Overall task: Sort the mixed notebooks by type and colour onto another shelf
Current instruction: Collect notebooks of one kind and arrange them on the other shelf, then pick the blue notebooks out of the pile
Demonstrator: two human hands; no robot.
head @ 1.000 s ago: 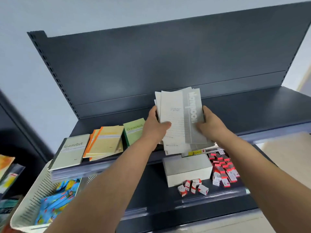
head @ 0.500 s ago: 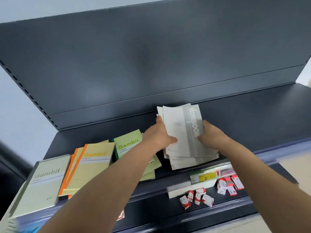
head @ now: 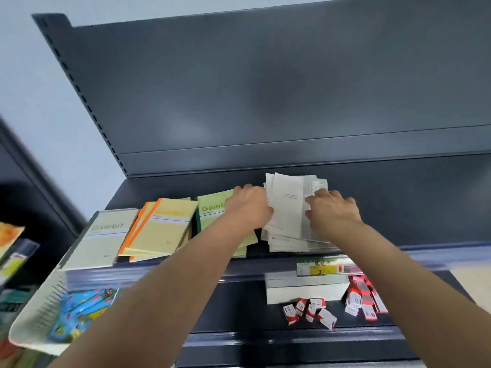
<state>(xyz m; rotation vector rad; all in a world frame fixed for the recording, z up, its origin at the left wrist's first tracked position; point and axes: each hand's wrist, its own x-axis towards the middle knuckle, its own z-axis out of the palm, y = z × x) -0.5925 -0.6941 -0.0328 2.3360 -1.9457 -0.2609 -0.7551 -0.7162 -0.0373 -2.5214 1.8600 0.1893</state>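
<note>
A loose stack of white and grey notebooks (head: 288, 208) lies flat on the dark upper shelf (head: 411, 197). My left hand (head: 248, 205) holds the stack's left edge, thumb on top. My right hand (head: 332, 211) presses down on its right side with curled fingers. To the left lie a green Gambit notebook (head: 212, 208), yellow notebooks with orange spines (head: 162, 225) and a pale grey-green Gambit notebook (head: 103, 240).
A white basket (head: 34, 314) with colourful booklets (head: 79, 314) sits at the lower left. On the lower shelf stand a white box (head: 305, 290) and several small red-and-white boxes (head: 313, 312). A yellow price tag (head: 321, 269) hangs on the shelf edge.
Both hands lowered the white and grey stack from upright in the air down flat onto the upper shelf, right of the green notebook.
</note>
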